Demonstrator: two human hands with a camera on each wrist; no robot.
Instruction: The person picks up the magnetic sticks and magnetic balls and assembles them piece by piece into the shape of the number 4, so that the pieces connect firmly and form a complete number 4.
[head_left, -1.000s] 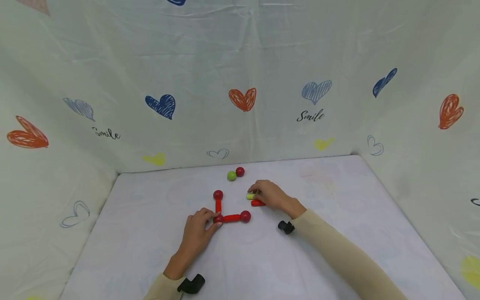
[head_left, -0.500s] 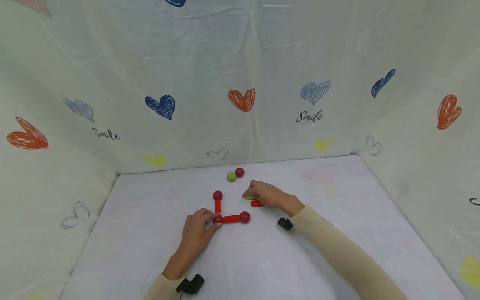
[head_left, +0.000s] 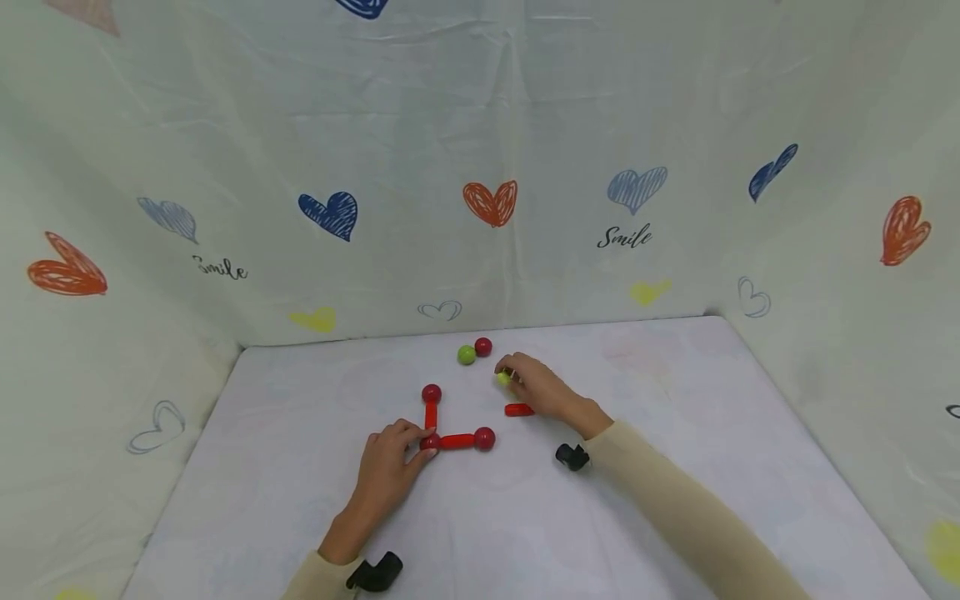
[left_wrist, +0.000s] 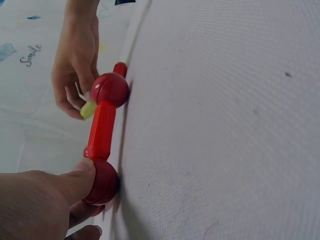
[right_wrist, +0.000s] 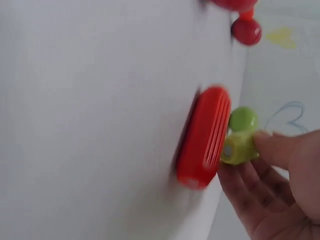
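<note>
My left hand (head_left: 386,467) pinches the corner ball (left_wrist: 104,182) of an L-shaped toy piece between thumb and fingers. Two red rods join this ball to two more red balls: one rod (head_left: 457,442) runs right to a ball (head_left: 484,438), the other (head_left: 431,416) runs back to a ball (head_left: 431,394). Over the table, my right hand (head_left: 543,387) holds a short yellow-green rod (right_wrist: 240,148) by thumb and fingertips; the fingers partly hide it. Below that hand a loose red rod (right_wrist: 202,140) lies on the white tabletop.
Near the back edge of the table (head_left: 637,500) a green ball (head_left: 467,355) and a red ball (head_left: 483,347) sit side by side. A white sheet (head_left: 405,108) printed with hearts hangs behind and around the table. Each wrist carries a black camera mount.
The right hand has gripped the yellow-green rod, lifted it from beside the red rod and turned it, moving slightly back. The left hand keeps its pinch, with the L-shaped piece shifted slightly.
</note>
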